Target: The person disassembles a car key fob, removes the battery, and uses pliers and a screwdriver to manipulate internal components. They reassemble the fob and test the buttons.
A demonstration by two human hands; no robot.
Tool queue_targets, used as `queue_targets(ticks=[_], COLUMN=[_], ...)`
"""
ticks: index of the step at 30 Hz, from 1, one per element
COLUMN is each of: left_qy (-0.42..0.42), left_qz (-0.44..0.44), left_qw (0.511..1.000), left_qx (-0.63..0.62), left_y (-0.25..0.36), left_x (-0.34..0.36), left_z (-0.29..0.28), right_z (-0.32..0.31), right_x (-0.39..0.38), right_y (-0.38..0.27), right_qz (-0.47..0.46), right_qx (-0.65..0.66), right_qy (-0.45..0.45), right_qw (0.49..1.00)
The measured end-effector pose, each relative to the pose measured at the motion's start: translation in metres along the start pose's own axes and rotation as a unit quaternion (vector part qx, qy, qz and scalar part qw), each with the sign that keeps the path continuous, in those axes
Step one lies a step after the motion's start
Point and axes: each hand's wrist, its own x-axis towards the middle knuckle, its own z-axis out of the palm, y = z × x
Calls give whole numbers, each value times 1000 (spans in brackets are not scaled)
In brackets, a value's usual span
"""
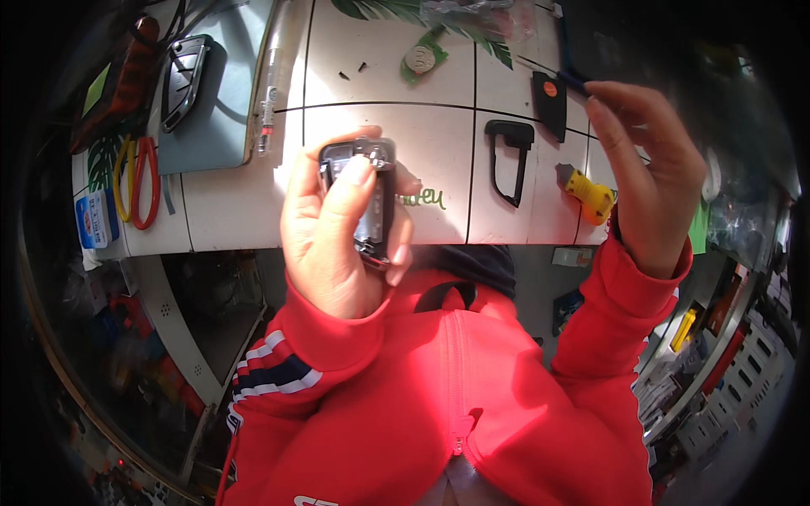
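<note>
My left hand (333, 219) is closed round an opened key fob shell (380, 198), its thumb lying across the hollow inside. Over the right side of the table, my right hand (645, 169) pinches a slim screwdriver (574, 82) with a dark blue handle; its thin shaft points to the far left. Below that shaft lies a flat black cover (550, 110) with an orange dot. A black fob frame (510, 160) rests between the two hands. Farther back sits a green circuit board (422, 59) carrying a round silver disc.
A yellow tool (586, 196) lies near the right hand. At left, another key fob (186, 82) is on a grey-blue pad (207, 152), beside a clear tube (268, 101). Red and yellow loop handles (145, 181), a blue-white box (97, 219) and a dark red device (114, 88) stand farther left.
</note>
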Motion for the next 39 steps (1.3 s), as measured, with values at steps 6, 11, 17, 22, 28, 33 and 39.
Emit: queue_targets(ticks=[6,11,17,22,28,33,39], left_qy=[-4,-11,-14,-67,-83,-69,-83], left_qz=[-36,-41,-37,-56,-56,-48,-24], left_qw=[999,999,999,996,995,995,996], left_qx=[-1,-4,7,11,-6,48,27], left_y=[-1,-2,-1,-6,-9,-7,-10], left_x=[3,-2,-2,-1,-1,0,-2], left_z=[1,5,9,22,28,25,27], right_z=[20,34,17,30,46,45,36], right_x=[-19,-12,-11,-30,-43,-42,-47], right_y=[0,-6,1,11,14,4,-8], right_qz=[11,-9,34,134,230,222,71], right_qx=[-45,-141,281,709,816,843,528], right_qy=[-97,-99,-123,-111,-112,-130,-43], right_qw=[994,985,951,683,519,472,845])
